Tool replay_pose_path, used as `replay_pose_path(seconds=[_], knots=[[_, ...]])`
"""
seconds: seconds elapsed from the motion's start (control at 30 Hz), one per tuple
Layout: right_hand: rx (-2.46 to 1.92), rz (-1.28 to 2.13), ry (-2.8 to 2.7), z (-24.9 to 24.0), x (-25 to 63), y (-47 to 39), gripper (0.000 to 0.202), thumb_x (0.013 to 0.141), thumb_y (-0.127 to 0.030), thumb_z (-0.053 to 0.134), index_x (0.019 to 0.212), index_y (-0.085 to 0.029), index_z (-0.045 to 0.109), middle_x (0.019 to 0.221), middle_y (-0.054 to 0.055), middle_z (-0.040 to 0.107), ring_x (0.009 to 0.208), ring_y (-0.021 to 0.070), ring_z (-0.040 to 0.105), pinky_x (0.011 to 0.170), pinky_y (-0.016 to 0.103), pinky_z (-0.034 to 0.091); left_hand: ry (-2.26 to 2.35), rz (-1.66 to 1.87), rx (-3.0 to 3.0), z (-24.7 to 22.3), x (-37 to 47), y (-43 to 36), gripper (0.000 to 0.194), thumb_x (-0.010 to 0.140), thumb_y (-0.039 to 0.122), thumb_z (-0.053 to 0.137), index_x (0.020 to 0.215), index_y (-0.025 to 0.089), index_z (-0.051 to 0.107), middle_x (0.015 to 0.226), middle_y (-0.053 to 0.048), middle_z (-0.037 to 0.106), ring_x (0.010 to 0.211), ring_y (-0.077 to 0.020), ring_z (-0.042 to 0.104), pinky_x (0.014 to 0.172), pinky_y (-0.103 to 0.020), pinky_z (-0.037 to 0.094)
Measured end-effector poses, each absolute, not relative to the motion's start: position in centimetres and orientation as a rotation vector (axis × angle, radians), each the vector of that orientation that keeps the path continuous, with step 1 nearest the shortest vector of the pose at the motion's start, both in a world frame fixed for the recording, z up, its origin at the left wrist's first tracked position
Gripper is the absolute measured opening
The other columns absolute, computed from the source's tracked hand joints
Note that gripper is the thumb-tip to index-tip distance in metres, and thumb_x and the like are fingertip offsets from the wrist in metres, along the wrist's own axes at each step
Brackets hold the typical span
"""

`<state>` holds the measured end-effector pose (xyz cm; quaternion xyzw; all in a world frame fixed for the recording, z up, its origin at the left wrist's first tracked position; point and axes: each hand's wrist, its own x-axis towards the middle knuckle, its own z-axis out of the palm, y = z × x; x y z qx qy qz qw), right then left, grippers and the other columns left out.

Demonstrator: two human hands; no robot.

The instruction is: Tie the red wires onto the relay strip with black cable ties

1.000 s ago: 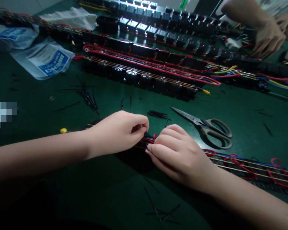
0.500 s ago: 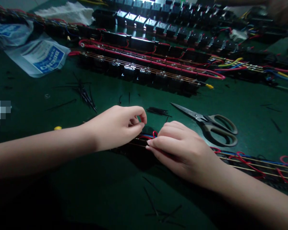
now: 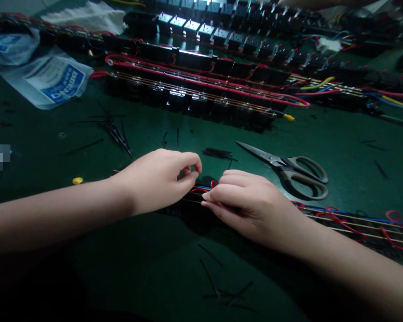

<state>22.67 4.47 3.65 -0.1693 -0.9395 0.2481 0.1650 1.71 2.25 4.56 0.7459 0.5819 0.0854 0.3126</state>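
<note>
In the head view, a wired strip (image 3: 372, 227) runs across the table (image 3: 147, 277) beneath both hands, perhaps so each can reach it. The right hand (image 3: 251, 201) has thumb and forefinger nearly together at its wires, seemingly to steady them; the left hand (image 3: 164, 179) curls over it. Whether either pinches anything, I cannot tell. Scissors (image 3: 280, 164) and black ties (image 3: 217, 153) lie near, likely for easy reach

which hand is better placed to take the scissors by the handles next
Probably the right hand: the scissors lie just beyond it, whereas the left hand is farther from their handles. The right would first have to leave the wired strip.
</note>
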Motion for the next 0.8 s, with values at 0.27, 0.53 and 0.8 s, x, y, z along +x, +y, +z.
replay_pose_path(seconds=[0.27,0.53,0.8], knots=[[-0.535,0.749,-2.654,3.79,22.63,4.50,0.015,0.093,-0.015,0.056,0.085,-0.017,0.068,0.072,0.002,0.060,0.067,0.0131,0.053,0.061,0.025,0.038,1.489,0.227,1.863,4.55,1.64,2.42,0.019,0.087,0.027,0.048,0.098,0.025,0.064,0.074,0.006,0.066,0.066,-0.0120,0.058,0.057,-0.023,0.036],[-0.566,0.789,-2.640,3.88,22.71,4.49,0.014,0.092,-0.015,0.057,0.085,-0.017,0.069,0.072,0.001,0.060,0.068,0.0130,0.053,0.060,0.024,0.039,1.438,0.201,1.848,4.77,1.59,2.43,0.019,0.088,0.027,0.047,0.098,0.023,0.063,0.076,0.004,0.068,0.066,-0.0129,0.059,0.057,-0.023,0.037],[-0.556,0.779,-2.634,3.82,22.73,4.42,0.013,0.091,-0.013,0.058,0.085,-0.015,0.069,0.071,0.001,0.058,0.066,0.0124,0.053,0.060,0.024,0.038,1.392,0.271,1.712,4.81,1.44,2.58,0.019,0.089,0.030,0.050,0.101,0.023,0.063,0.095,0.001,0.071,0.084,-0.0154,0.065,0.071,-0.025,0.046]])
